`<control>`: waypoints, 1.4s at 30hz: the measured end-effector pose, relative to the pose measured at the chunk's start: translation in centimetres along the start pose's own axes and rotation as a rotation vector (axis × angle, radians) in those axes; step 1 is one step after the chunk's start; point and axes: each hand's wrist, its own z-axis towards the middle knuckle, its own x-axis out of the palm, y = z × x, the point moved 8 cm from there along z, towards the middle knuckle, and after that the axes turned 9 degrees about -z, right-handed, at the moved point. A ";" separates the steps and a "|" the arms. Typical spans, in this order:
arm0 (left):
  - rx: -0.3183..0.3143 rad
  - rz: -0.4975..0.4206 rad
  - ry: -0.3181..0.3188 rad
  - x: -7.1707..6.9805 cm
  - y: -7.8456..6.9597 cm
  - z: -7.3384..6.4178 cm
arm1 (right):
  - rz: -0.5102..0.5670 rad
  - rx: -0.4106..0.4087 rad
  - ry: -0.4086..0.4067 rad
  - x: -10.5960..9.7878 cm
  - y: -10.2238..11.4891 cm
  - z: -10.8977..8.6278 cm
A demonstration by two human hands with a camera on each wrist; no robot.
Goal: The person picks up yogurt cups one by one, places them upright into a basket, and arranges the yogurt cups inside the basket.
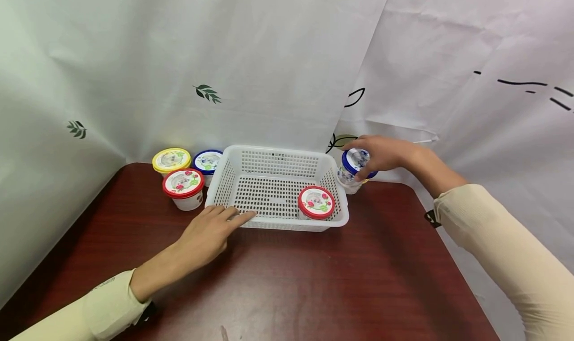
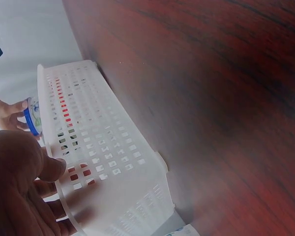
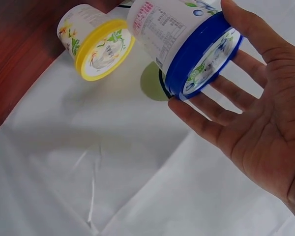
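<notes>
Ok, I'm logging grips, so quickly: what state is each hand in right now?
Left hand: closed, gripping the white basket at its edge.
Right hand: closed, holding the blue-lidded tub around its lid.

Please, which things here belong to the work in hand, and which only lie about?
Apparently in the work:
blue-lidded tub, held by the right hand
white perforated basket, gripped by the left hand
red-lidded tub inside the basket

Seemingly only standing about:
left yellow-lidded tub
left red-lidded tub
left blue-lidded tub
right yellow-lidded tub
</notes>
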 end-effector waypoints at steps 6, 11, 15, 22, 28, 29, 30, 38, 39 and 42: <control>-0.001 -0.001 0.006 0.0 0.0 0.0 | 0.000 -0.011 0.006 -0.3 0.8 0.4; 0.006 0.001 -0.002 -0.1 0.0 0.0 | 0.009 0.002 0.020 -0.4 1.4 0.7; 0.019 0.002 -0.014 -0.2 -0.1 0.0 | 0.008 -0.003 0.027 -0.3 1.8 1.1; 0.009 -0.001 -0.005 -0.1 -0.1 0.0 | -0.012 -0.029 0.019 -0.6 2.4 1.6; 0.002 -0.001 0.006 -0.2 -0.1 0.0 | -0.023 -0.028 0.027 -0.5 2.9 1.8; 0.002 0.000 0.006 -0.2 0.0 0.0 | -0.021 -0.026 0.028 -0.5 3.0 1.9; 0.000 0.001 0.007 -0.2 0.0 0.0 | -0.017 -0.024 0.028 -0.5 3.1 1.9; -0.009 -0.004 0.011 -0.3 0.0 0.0 | -0.015 -0.017 0.036 -0.3 3.6 2.3; -0.006 -0.003 0.010 -0.3 0.0 0.0 | -0.016 -0.018 0.038 -0.3 3.6 2.3; 0.005 -0.002 0.002 -0.3 -0.2 0.1 | -0.018 -0.028 0.039 -0.3 3.8 2.4</control>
